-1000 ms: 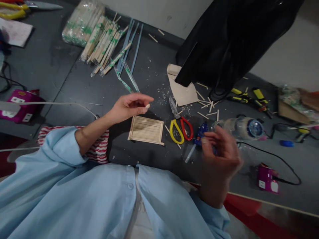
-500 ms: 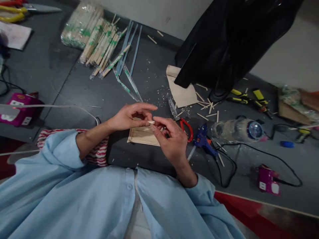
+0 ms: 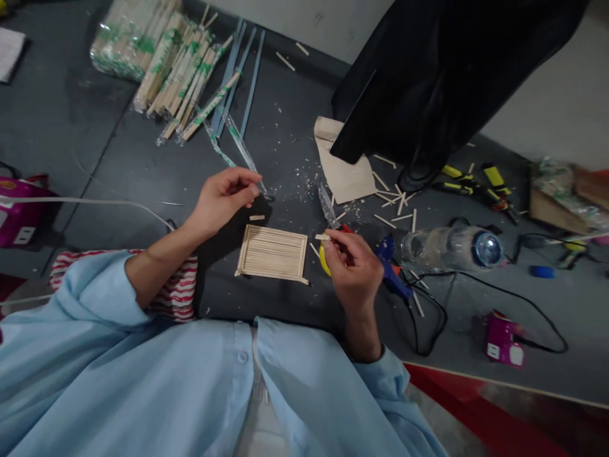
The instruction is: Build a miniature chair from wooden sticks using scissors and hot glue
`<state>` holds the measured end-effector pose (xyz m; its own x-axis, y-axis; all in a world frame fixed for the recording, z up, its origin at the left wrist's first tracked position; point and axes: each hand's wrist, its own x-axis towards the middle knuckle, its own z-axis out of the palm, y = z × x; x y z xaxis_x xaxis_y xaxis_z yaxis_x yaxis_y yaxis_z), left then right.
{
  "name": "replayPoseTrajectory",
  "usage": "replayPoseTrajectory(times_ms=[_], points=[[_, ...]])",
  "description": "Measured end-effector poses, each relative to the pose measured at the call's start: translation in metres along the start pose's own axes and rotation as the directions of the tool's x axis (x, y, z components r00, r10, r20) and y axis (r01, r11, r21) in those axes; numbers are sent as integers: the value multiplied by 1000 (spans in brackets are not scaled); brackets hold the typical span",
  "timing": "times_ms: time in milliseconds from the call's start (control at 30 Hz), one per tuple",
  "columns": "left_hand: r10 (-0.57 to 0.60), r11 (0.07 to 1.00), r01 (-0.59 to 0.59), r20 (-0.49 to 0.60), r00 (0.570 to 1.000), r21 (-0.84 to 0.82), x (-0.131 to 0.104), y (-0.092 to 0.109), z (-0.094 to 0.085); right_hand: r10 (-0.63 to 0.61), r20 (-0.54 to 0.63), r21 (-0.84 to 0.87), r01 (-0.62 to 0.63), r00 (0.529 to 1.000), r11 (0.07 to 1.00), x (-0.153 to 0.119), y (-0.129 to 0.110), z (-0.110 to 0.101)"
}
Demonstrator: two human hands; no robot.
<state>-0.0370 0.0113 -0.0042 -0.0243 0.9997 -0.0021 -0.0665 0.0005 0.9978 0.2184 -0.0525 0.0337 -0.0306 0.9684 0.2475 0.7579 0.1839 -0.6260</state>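
A small rectangular panel of wooden sticks, with raised edge strips, lies on the dark table between my hands. My right hand, right of the panel, pinches a short piece of wooden stick between thumb and fingers. Above the panel's upper left corner, my left hand hovers with its fingers loosely curled and parted; nothing shows in them. Just below it a short wooden piece rests on the table. Scissors lie partly hidden behind my right hand, beside a blue glue gun.
Wrapped chopsticks and blue strips lie at the back left. Cut stick pieces are scattered near a beige paper and a black bag. At right are a plastic bottle, cords, and yellow-black pliers.
My hands have parted, left hand up and left, right hand to the right with a short stick piece. The panel is uncovered, and a short piece now shows above it.
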Motion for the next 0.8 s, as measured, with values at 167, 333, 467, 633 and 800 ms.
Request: replayPoseTrajectory(times_ms=[167, 333, 467, 633, 800], points=[[-95, 995, 95, -38, 995, -18, 2, -4, 1, -63, 43, 0, 63, 997, 998, -6, 6, 10], [-117, 993, 117, -33, 993, 9, 1, -3, 2, -59, 72, 21, 58, 996, 998, -5, 9, 12], [-128, 991, 129, -28, 991, 37, 0, -2, 1, -50, 102, 13, 49, 994, 999, -4, 11, 13], [-150, 987, 152, -33, 988, 58, -1, -1, 1, -34, 117, -18, 37, 993, 999, -4, 9, 12], [-145, 987, 146, -23, 989, 66, -3, -1, 0, -62, 85, 5, 62, 995, 998, -6, 9, 12]])
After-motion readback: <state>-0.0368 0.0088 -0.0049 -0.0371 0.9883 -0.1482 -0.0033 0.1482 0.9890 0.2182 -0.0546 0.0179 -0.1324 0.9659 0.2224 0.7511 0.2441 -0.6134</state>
